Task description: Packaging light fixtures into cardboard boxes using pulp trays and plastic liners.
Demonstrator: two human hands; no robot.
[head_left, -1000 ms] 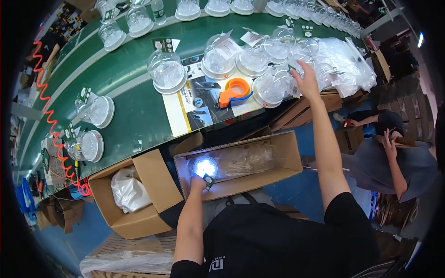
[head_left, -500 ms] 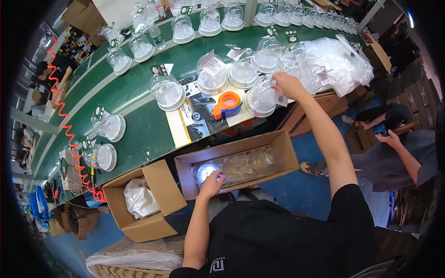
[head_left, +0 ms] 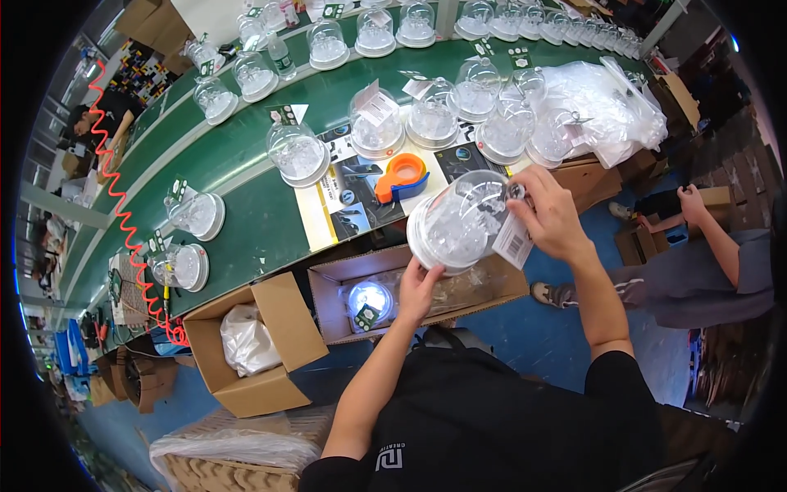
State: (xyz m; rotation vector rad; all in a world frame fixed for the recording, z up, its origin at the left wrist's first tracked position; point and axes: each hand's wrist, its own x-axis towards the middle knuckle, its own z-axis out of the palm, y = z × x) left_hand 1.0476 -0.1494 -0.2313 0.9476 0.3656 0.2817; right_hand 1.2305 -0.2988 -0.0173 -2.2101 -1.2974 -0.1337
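A clear dome with a white round base hangs tilted above the long cardboard box. My right hand grips the knob at its top, beside a hanging white tag. My left hand holds the base from below, its fingers partly hidden. In the box, a lit dome with a green tag lies at the left end, next to clear plastic packaging. On the bench just behind sits an orange and blue tape dispenser.
More domes stand on the green bench and along its far side. A plastic bag heap lies at the right. An open carton holds a white bag. A red coiled hose hangs left. Another person is at right.
My right hand has lifted a dome off the bench and brought it toward me. My left hand has left the lit dome in the box and now supports the lifted one.
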